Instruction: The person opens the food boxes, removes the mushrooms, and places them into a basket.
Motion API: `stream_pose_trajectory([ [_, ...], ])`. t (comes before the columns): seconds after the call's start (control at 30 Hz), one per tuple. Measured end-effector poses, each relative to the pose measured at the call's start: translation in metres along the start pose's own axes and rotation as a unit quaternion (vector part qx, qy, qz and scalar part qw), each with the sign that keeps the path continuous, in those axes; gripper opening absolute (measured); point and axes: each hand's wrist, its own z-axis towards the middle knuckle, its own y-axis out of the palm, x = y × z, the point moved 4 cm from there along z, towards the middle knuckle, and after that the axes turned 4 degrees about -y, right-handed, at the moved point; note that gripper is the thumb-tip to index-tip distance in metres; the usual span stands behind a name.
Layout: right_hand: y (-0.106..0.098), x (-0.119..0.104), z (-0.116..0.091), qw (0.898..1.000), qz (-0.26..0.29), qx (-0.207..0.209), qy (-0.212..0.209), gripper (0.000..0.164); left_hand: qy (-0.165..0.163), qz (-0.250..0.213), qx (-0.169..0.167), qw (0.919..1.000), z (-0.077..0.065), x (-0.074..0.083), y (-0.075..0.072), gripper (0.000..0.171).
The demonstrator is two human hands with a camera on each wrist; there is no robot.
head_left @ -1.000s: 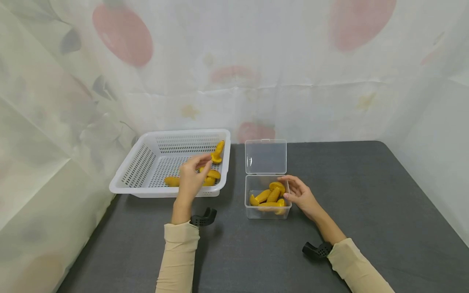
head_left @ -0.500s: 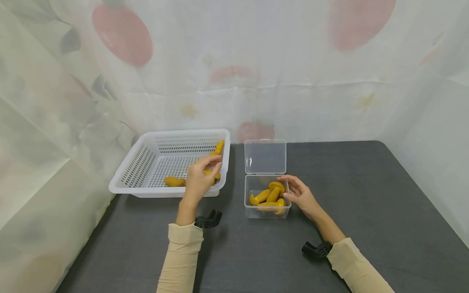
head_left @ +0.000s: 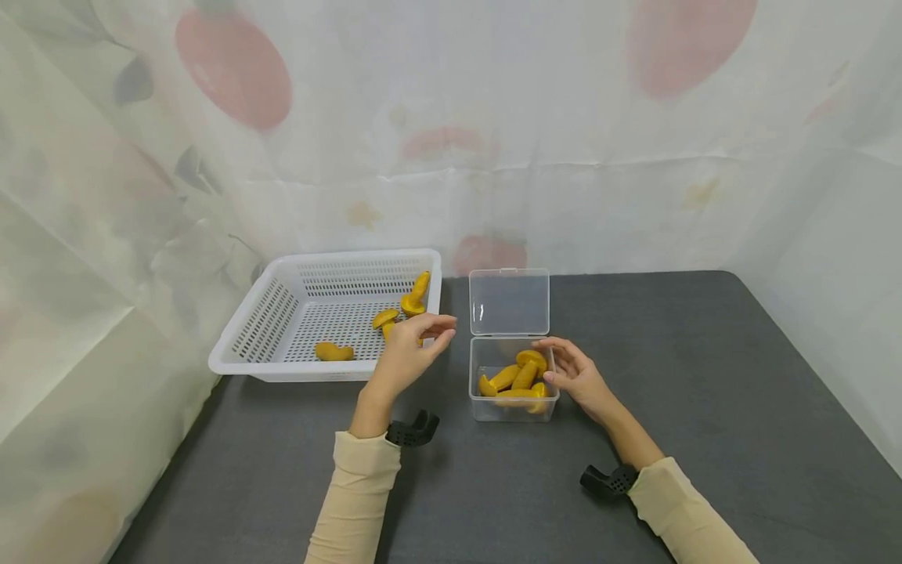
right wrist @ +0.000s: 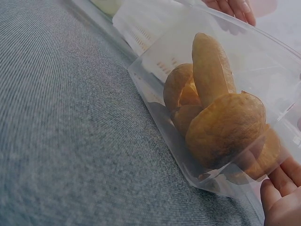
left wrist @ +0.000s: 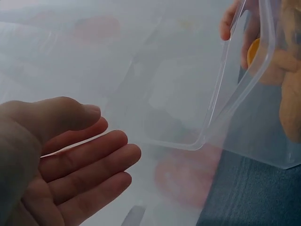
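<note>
where the left hand (head_left: 416,348) is hovering: above the right front corner of the white basket (head_left: 289,368), fingers loosely extended
right hand (head_left: 574,372): is touching the right side of the clear box (head_left: 486,410), fingers relaxed
yellow mushrooms (head_left: 524,377): several are lying inside the box, others inside the basket
lid (head_left: 510,302): is sitting open at the box's far edge

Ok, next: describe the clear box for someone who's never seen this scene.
On the dark table, find the white basket, then look right of it. The clear box stands there, yellow mushrooms inside. Unlike the perforated basket, it is see-through and has a lid, standing open.
</note>
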Motion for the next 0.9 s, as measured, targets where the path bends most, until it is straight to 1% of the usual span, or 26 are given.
stream_pose_trajectory([
  [0.23, 0.0, 0.0, 0.0, 1.0, -0.001, 0.002, 0.005, 0.048, 0.001, 0.004, -0.037, 0.9993, 0.0, 0.008, 0.011, 0.023],
  [0.33, 0.0, -0.001, 0.0, 1.0, 0.0, -0.002, 0.003, 0.048, 0.005, -0.011, -0.056, 0.9984, 0.0, 0.011, 0.016, 0.023],
  [0.43, 0.0, -0.001, 0.0, 1.0, 0.003, -0.003, 0.005, 0.048, 0.007, -0.037, -0.084, 0.9958, 0.0, 0.013, 0.023, 0.024],
  [0.57, 0.0, -0.002, 0.0, 1.0, 0.001, 0.0, 0.007, 0.048, 0.014, -0.072, -0.127, 0.9892, -0.001, 0.015, 0.033, 0.023],
  [0.7, 0.0, -0.001, 0.0, 1.0, -0.005, 0.005, 0.014, 0.048, 0.021, -0.091, -0.172, 0.9806, -0.001, 0.018, 0.043, 0.024],
  [0.8, 0.001, -0.002, 0.0, 1.0, -0.011, 0.011, 0.021, 0.048, 0.023, -0.089, -0.209, 0.9737, -0.003, 0.022, 0.051, 0.025],
  [0.9, 0.001, -0.003, 0.0, 1.0, -0.016, 0.014, 0.023, 0.048, 0.026, -0.074, -0.242, 0.9671, -0.004, 0.025, 0.06, 0.027],
])
